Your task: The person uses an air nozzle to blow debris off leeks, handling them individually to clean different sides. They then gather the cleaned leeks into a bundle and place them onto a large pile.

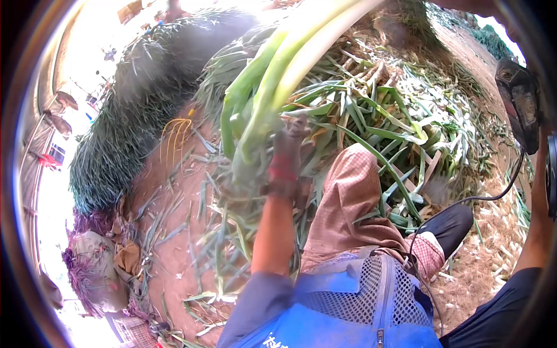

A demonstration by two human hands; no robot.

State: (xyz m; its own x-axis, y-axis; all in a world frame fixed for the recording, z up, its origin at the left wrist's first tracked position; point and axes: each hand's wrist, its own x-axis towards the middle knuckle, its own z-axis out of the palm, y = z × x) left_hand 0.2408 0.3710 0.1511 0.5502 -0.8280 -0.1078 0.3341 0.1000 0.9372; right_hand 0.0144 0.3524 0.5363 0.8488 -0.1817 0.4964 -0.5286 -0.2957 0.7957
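Long green onions (272, 81) cross the upper middle close to the camera, white stems up at the top edge and leaves hanging down left. My left hand (288, 136), in a greyish glove with a red cuff, is beside or against their leaves; motion smears its fingers. At the right edge rises my right forearm (531, 240), with a black device (518, 104) and its cable near the wrist. The right fingers cannot be made out; a blurred brown shape at the top right may be part of that hand.
A heap of stripped onion leaves (406, 122) lies in front of my bent knee (351, 191). Stacked green onions (133, 110) form a long bank at left. A yellow wire rake head (177, 130) stands near it. The cable (487, 198) runs over my lap.
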